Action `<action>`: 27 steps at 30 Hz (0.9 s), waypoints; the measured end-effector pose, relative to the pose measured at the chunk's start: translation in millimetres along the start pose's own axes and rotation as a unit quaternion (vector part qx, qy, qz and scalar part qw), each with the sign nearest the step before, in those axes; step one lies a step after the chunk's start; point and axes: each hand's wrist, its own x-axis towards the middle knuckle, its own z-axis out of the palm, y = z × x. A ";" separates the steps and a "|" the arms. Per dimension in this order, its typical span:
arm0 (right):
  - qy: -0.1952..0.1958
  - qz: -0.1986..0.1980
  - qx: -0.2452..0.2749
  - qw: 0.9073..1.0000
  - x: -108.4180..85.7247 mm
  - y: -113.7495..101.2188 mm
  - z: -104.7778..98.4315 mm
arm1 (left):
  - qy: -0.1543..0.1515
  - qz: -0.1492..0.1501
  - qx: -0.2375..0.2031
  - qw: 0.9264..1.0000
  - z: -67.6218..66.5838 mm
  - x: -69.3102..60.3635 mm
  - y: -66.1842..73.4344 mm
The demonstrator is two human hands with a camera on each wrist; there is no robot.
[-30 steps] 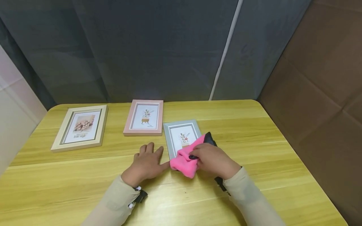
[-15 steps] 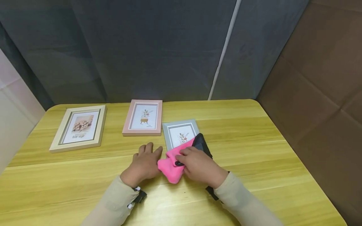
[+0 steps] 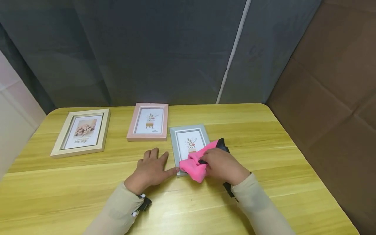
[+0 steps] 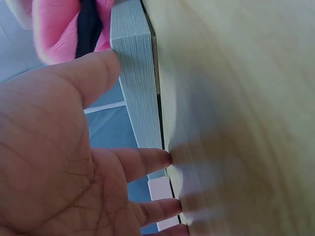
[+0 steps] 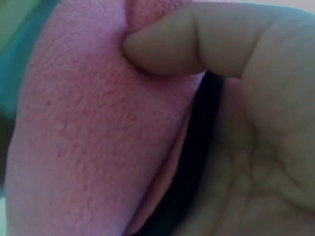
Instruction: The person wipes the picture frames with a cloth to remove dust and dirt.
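Seemingly, grey rectangular frame [image 3: 190, 141] is only part-wiped, pink fleecy cloth [image 3: 194, 165] being pinched by R hand [image 3: 224, 166] (L hand [image 3: 150, 171] spread-fingered); pink rectangular frame [image 3: 150, 121] & cream rectangular frame [image 3: 81, 132]: status unconfirmed.

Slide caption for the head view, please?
Right hand holds pink cloth over grey picture frame; left hand touches the frame's edge.

A cream picture frame [image 3: 84, 130] and a pink frame [image 3: 149, 121] lie face-up on a wood-grain table [image 3: 255, 140] before a dark grey backdrop [image 3: 164, 52].
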 end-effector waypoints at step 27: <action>-0.025 -0.092 0.064 0.993 3.7 -4.0 5.7 | 0.002 -0.002 -0.004 1.000 -1.7 -1.6 -0.5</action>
